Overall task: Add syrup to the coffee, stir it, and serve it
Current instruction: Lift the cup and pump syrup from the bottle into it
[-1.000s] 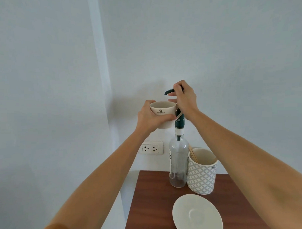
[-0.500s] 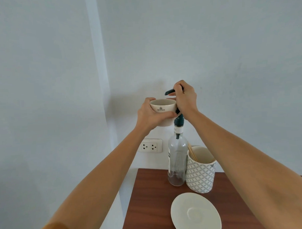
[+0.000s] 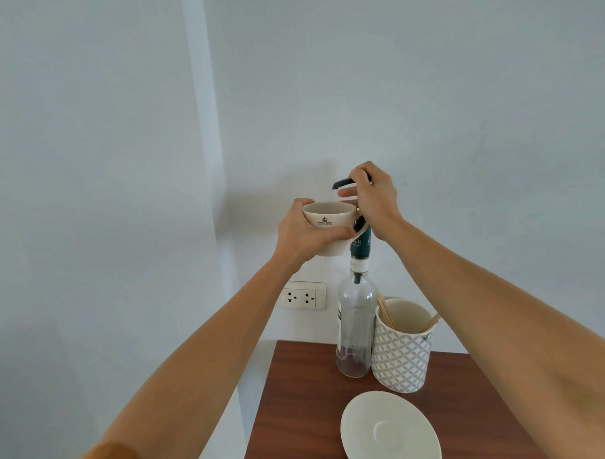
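- I judge the task to be in its first step: my left hand [image 3: 306,234] lifts the cup [image 3: 328,225] up beside the pump head [image 3: 344,183] of the syrup bottle [image 3: 356,330], with the dark spout hanging just above the cup's far rim.
- The fingers [image 3: 339,233] of that hand are wrapped around the cup's body — grasping it firmly from the side, handle turned toward the bottle.
- My right hand [image 3: 373,199] sits on top of the pump, its fingers curled over the head; whether it is pressing down I cannot tell, and I see no syrup stream.
- The inside of the cup is hidden from this angle, so I cannot say if any syrup has landed.
- Left to do, by my reckoning: finish the dosing, stir, and set the cup on the saucer [image 3: 390,432], which lies bare on the table [image 3: 293,401].
- The stirrers [image 3: 386,314] look like thin, flat wooden sticks; they lean in the holder [image 3: 401,359] just beside the bottle.
- Materials: the cup is smooth cream ceramic, tapered toward the base, with a small dark crest and lettering printed on it.
- The bottle is clear glass, tall and narrow-necked, nearly empty — only a dark layer at the bottom — and a dip tube runs down inside.
- The holder is a white cylinder with a grey lattice pattern; the saucer is matte white, round, with a shallow centre well.
- The table is reddish-brown wood grain, and a wall socket [image 3: 303,295] sits on the pale wall behind.
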Tool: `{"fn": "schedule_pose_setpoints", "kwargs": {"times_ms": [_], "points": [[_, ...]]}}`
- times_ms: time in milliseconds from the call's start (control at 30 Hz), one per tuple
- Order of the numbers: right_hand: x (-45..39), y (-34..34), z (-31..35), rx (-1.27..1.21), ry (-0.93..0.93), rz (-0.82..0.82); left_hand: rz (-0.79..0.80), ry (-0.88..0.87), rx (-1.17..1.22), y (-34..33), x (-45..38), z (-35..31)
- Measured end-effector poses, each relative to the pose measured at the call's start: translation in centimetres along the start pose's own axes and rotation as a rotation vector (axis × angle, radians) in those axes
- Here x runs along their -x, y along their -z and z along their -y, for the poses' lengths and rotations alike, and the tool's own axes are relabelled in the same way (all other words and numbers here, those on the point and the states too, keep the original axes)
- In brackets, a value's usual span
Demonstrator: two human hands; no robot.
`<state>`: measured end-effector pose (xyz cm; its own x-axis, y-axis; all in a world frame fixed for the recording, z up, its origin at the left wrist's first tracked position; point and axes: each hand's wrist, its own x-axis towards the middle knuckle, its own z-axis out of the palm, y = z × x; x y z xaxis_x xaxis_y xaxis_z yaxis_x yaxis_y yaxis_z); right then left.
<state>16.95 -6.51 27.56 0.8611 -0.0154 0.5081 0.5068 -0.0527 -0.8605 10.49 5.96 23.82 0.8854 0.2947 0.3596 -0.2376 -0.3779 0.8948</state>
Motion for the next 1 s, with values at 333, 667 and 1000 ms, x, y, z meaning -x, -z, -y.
{"fn": "schedule_pose_setpoints", "kwargs": {"times_ms": [333,667,1000], "points": [[-0.1,0.0,-0.7,0.043,0.038,0.011,0.014,0.006,-0.004,-0.5,-0.1,0.0],[0.2,-0.2,-1.2,0.078,0.033,0.006,0.002,-0.003,-0.012,-0.4,-0.1,0.5],[0.3,0.3,-0.8,0.1,-0.046,0.06,0.016,0.018,-0.002,-0.6,0.3,0.6]]}}
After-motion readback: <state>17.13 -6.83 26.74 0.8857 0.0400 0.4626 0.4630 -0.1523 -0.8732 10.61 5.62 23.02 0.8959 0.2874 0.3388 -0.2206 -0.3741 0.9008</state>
